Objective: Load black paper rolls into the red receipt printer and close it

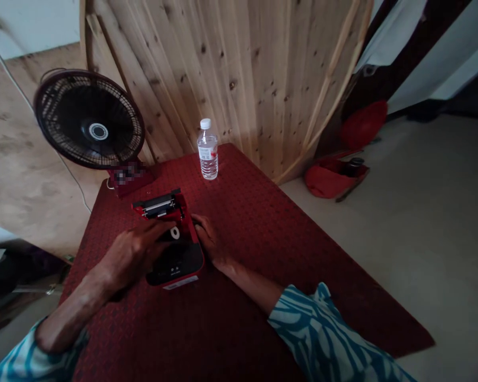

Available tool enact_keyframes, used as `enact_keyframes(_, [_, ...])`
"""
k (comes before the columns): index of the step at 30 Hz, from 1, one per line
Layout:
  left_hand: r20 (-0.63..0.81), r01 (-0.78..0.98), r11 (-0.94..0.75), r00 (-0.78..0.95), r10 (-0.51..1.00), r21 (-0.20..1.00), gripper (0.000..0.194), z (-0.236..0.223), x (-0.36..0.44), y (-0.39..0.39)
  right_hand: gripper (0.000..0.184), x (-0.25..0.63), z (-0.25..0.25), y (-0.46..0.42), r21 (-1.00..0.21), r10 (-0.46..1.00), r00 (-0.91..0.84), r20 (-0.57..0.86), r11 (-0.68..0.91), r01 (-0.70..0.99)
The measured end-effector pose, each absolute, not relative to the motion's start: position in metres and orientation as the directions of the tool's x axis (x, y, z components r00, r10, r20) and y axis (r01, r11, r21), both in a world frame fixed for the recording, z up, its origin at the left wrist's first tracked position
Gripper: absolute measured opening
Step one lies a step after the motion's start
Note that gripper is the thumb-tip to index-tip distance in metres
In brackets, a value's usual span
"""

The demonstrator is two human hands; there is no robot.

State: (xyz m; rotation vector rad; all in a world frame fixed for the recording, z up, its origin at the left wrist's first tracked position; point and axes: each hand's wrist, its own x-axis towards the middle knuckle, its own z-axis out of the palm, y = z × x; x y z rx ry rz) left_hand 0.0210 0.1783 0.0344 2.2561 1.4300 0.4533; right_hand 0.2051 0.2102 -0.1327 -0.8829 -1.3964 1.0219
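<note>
A small red and black printer (176, 267) sits on the table with its top lid (159, 206) swung up at the far side, showing a dark roller. My left hand (133, 252) reaches over the open compartment from the left, its fingers closed around a dark roll with a white ring-shaped end (175, 233). Most of that roll is hidden by the fingers. Against the printer's right wall, my right hand (211, 241) is closed, gripping the side; its fingertips are partly out of sight.
A clear water bottle (208, 154) with a white cap stands upright at the table's far edge. A dark red fan (90, 119) occupies the far left corner. Red patterned cloth covers the table (271, 249). A wooden panel (239, 74) rises behind; red bags (330, 178) lie on the floor right.
</note>
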Motion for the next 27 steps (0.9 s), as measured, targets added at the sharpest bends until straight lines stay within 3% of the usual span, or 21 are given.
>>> enact_keyframes(3, [0.19, 0.746, -0.317, 0.254, 0.948, 0.585, 0.03, 0.052, -0.006, 0.174, 0.041, 0.206, -0.136, 0.209, -0.948, 0.945, -0.075, 0.319, 0.316, -0.051])
enact_keyframes(5, [0.194, 0.693, -0.201, 0.09, 0.977, 0.692, 0.032, 0.053, -0.028, 0.181, 0.042, 0.206, -0.138, 0.209, -0.954, 0.952, -0.064, 0.299, 0.296, -0.051])
enact_keyframes(8, [0.136, 0.632, -0.112, 0.01, 0.991, 0.767, 0.04, 0.033, -0.058, 0.203, 0.045, 0.206, -0.141, 0.209, -0.964, 0.963, -0.064, 0.264, 0.261, -0.048])
enact_keyframes(10, [0.1, 0.711, -0.093, 0.032, 0.994, 0.697, 0.044, 0.012, -0.068, 0.22, 0.047, 0.206, -0.142, 0.209, -0.968, 0.966, -0.065, 0.249, 0.246, -0.05])
enact_keyframes(17, [0.019, 0.819, -0.005, -0.007, 1.0, 0.573, 0.017, -0.041, -0.067, 0.257, 0.053, 0.208, -0.142, 0.208, -0.974, 0.972, -0.075, 0.224, 0.222, -0.033])
enact_keyframes(22, [0.019, 0.859, 0.039, -0.056, 0.998, 0.511, 0.021, -0.057, -0.07, 0.27, 0.051, 0.208, -0.142, 0.209, -0.975, 0.973, -0.066, 0.223, 0.222, -0.021])
enact_keyframes(27, [0.002, 0.808, -0.016, 0.018, 1.0, 0.59, 0.042, -0.061, -0.089, 0.267, 0.049, 0.206, -0.147, 0.211, -0.972, 0.972, -0.037, 0.23, 0.228, -0.055])
